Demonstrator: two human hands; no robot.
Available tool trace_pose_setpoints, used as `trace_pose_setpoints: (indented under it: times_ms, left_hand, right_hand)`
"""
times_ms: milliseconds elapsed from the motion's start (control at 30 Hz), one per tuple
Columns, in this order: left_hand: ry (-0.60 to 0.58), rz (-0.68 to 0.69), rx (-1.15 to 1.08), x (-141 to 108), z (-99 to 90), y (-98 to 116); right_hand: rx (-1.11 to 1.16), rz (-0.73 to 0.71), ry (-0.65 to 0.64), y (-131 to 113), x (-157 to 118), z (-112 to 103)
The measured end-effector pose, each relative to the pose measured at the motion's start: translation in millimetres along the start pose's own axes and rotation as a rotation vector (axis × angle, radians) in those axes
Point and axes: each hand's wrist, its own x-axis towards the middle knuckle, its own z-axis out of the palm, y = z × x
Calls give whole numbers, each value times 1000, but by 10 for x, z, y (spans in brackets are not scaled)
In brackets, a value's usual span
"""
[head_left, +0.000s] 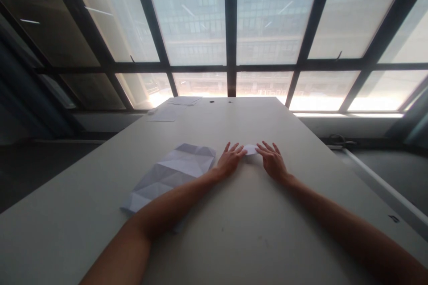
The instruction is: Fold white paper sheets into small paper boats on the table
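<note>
A small piece of white folded paper (250,149) lies on the white table (247,122) between my two hands. My left hand (230,159) touches its left edge with the thumb side, its fingers spread. At the right edge of the paper is my right hand (271,160), also with fingers spread and the thumb side against it. A large creased sheet of white paper (174,167) lies to the left, partly hidden by my left forearm.
Flat white sheets (163,114) lie at the table's far left corner. Two small dark spots are near the far edge. A small dark mark (393,218) shows near the right edge. Large framed windows (197,18) stand beyond the table, with curtains at both sides.
</note>
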Motion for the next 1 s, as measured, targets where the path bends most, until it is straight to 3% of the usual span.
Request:
trace_pose_setpoints:
  times_ms: [100, 267, 433, 600, 800, 1000]
  left_hand:
    - [-170, -22, -112, 3, 128, -56]
    - [-210, 50, -188, 1, 207, -53]
    - [-245, 23, -199, 15, 238, -40]
    - [-296, -31, -167, 16, 184, -35]
    - [-312, -235, -106, 21, 126, -12]
    - [-276, -355, -83, 24, 151, -20]
  right_hand:
    - [-27, 34, -223, 10, -19, 56]
    - [7, 22, -339, -110, -38, 90]
    - [91, -18, -460, -173, -37, 127]
    - [23, 124, -479, -133, -40, 143]
    - [-85, 325, -464, -41, -33, 139]
    - [-73, 360, -401, 31, -53, 196]
